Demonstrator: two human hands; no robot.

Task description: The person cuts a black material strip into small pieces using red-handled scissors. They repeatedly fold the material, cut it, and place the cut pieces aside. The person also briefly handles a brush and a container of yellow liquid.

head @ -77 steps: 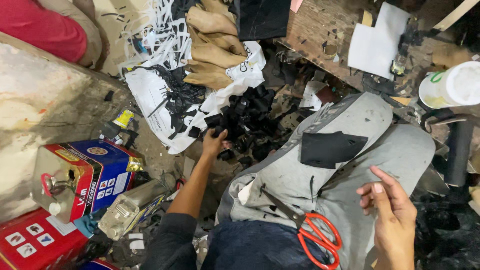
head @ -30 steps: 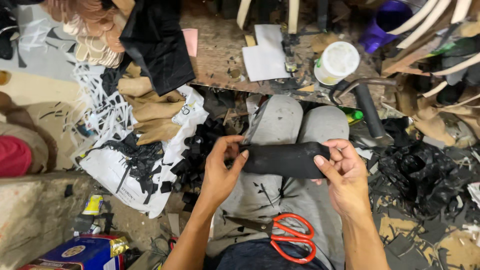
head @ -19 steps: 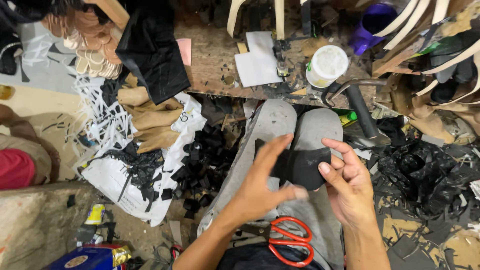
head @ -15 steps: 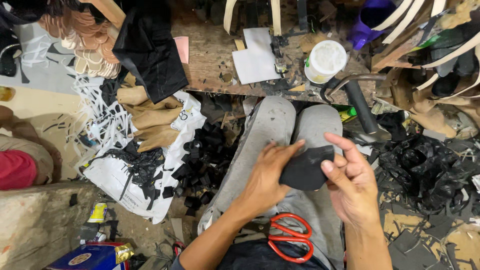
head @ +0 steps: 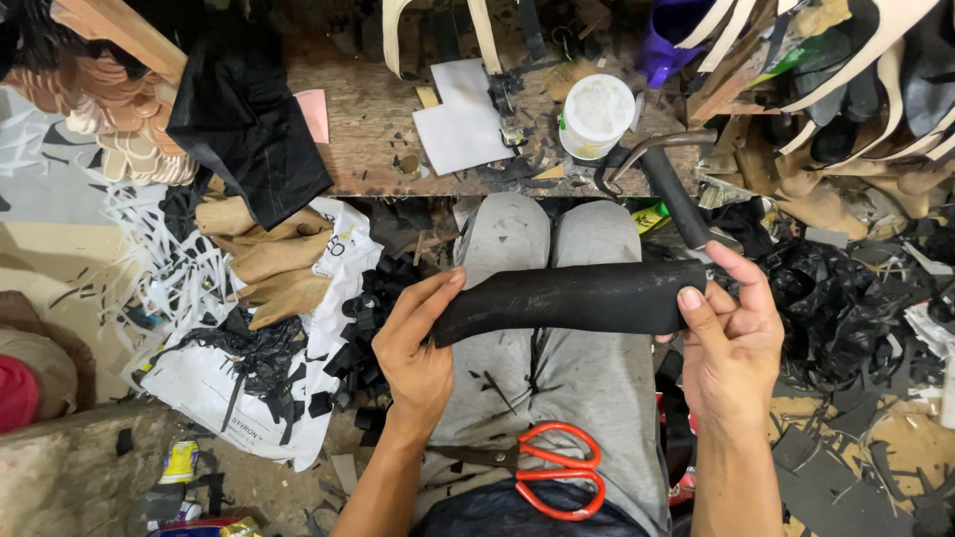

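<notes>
Risk — black strip [head: 572, 298] could slip off the lap if either pinch loosens, since only its ends are gripped | strip spans 9 to 3 o'clock over the grey knees | left hand [head: 418, 343] pinches its 9 o'clock end | right hand [head: 731, 343] clamps its 3 o'clock end | scissors [head: 552, 472] at 6 o'clock.

scissors [head: 542, 467] blades hidden under dark cloth, perhaps, hammer [head: 665, 189] handle end behind black strip [head: 572, 298]

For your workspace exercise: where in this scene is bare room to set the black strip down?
Free: the grey lap between the black strip and the orange scissors, and the wooden bench between the pink card and the white paper. Crowded: black scraps beside the right hand, and the floor beside the left hand.
</notes>
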